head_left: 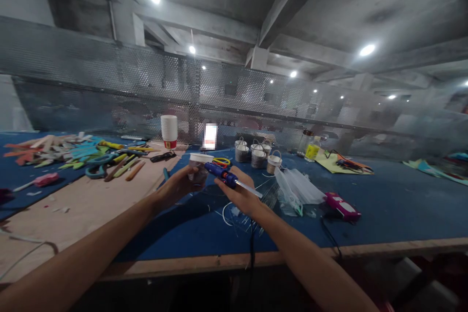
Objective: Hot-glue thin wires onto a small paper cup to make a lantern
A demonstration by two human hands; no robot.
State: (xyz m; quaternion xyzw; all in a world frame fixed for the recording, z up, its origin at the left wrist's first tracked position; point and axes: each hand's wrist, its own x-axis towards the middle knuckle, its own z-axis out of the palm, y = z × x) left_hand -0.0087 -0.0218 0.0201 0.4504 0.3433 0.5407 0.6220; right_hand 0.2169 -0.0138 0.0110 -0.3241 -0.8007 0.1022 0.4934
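Apparently for steadiness, white-rimmed tapered cup (198,171) is finger-clamped by left hand (178,183); at its three o'clock, blue plastic glue gun (223,174) by right hand (239,194).

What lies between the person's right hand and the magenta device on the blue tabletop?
In the head view, thin strands lie nearer the right hand, then crumpled translucent plastic nearer the magenta device.

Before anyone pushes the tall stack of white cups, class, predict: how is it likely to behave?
The stack of white cups would probably tip easily, being tall and narrower at its base. Lifted by the top, it might separate, as its ridged side suggests nested cups.
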